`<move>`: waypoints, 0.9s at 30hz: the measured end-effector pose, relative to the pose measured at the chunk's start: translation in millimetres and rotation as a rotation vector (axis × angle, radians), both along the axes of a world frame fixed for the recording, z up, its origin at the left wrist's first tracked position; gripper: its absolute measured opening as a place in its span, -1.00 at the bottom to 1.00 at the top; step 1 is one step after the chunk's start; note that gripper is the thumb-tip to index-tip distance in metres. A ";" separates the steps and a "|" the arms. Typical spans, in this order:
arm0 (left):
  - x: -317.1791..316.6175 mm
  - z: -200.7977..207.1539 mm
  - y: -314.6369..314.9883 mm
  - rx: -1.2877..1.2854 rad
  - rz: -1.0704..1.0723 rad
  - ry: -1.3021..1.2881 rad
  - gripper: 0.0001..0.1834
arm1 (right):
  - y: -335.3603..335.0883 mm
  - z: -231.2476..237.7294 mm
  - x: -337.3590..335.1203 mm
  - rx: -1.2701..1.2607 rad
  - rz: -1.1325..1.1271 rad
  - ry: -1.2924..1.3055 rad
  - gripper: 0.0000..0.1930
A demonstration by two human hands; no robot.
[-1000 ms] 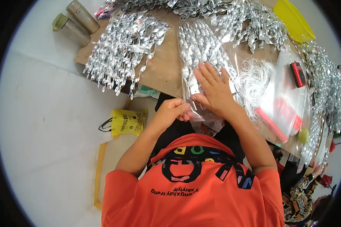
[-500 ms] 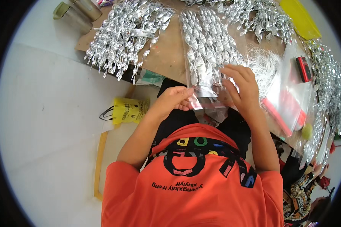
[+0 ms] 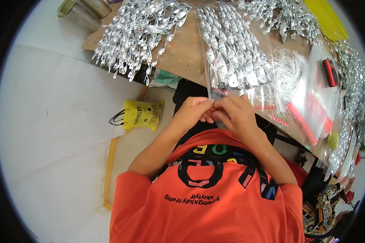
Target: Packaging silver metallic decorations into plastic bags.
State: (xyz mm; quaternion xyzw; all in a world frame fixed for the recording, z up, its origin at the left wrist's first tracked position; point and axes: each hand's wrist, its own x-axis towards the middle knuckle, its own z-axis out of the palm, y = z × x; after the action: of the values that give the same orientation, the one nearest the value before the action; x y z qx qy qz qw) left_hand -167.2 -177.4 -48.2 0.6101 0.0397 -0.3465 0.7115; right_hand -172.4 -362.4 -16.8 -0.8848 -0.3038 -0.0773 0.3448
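1. The brown table (image 3: 178,54) carries everything, so whoever's doing this should let it take the weight, not the hands.
2. Clear bag (image 3: 219,92) lies at the table's near edge, its near end drawn toward the person's lap. Best kept flat; a crease would probably make the edge fiddly.
3. Silver twisted strips (image 3: 236,50) sit inside in slanting rows, ends short of the fingers. Good spot tbh, I'd leave that gap.
4. White string heap (image 3: 290,71) is just right of the bag; worth keeping strands off the edge.
5. Left hand (image 3: 195,112) and right hand (image 3: 240,116) are nearly touching, fingers narrowed in a pinch on the bag's near edge. Small, even pinches should work better than tugging.
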 end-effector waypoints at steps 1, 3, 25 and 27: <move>-0.1 -0.3 -1.4 0.035 0.005 -0.036 -0.63 | 1.3 0.6 1.2 -0.014 -0.020 -0.014 -0.86; -1.7 0.7 -5.4 0.068 0.009 -0.073 -0.62 | 2.7 -0.7 3.2 -0.025 -0.021 -0.042 -0.86; 7.6 28.7 41.1 0.325 0.134 -0.290 -0.77 | -325.0 97.8 -163.9 0.838 -0.901 0.027 -0.93; 15.0 27.8 39.3 0.451 0.230 -0.396 -0.75 | -247.4 85.6 -143.7 0.556 -1.028 0.294 -0.97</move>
State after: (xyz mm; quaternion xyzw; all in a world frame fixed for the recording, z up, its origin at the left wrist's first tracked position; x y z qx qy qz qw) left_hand -152.2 -138.0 -20.4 0.7995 0.0449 -0.1210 0.5866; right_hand -316.1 -609.9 68.7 -0.7963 0.2453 -0.1874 0.5202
